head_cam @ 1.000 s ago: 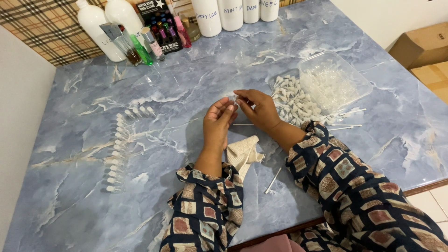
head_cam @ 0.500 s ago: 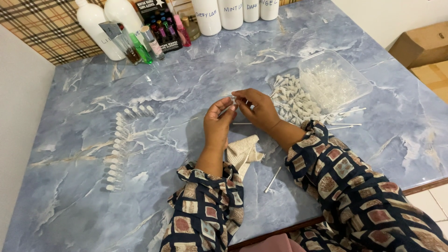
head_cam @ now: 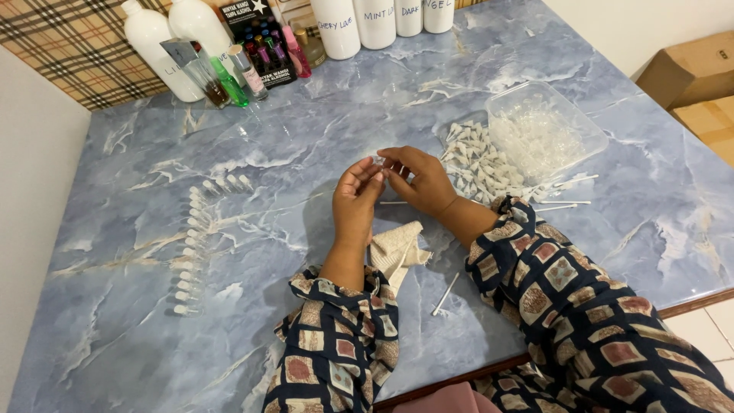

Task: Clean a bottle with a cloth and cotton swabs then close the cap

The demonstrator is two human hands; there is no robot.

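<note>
My left hand (head_cam: 355, 200) and my right hand (head_cam: 417, 179) meet above the middle of the blue marble table (head_cam: 306, 138). Together their fingertips pinch a tiny clear vial (head_cam: 378, 162); which hand bears it I cannot tell. A cream cloth (head_cam: 397, 249) lies crumpled just below my wrists. Right of my right hand sits a pile of small white caps (head_cam: 475, 157) and a clear plastic tub (head_cam: 544, 134) full of small clear vials. A curved row of several capped vials (head_cam: 189, 245) lies on the table to the left.
White bottles (head_cam: 164, 42), more white bottles (head_cam: 375, 21) and a box of small coloured bottles (head_cam: 260, 42) stand along the far edge. Thin white sticks (head_cam: 562, 205) and one near the front edge (head_cam: 445, 294) lie loose. Cardboard boxes (head_cam: 692, 80) sit off the table's right.
Both hands stay together over the table's middle; the fingers shift slightly around the small vial. Nothing else on the table has moved.
</note>
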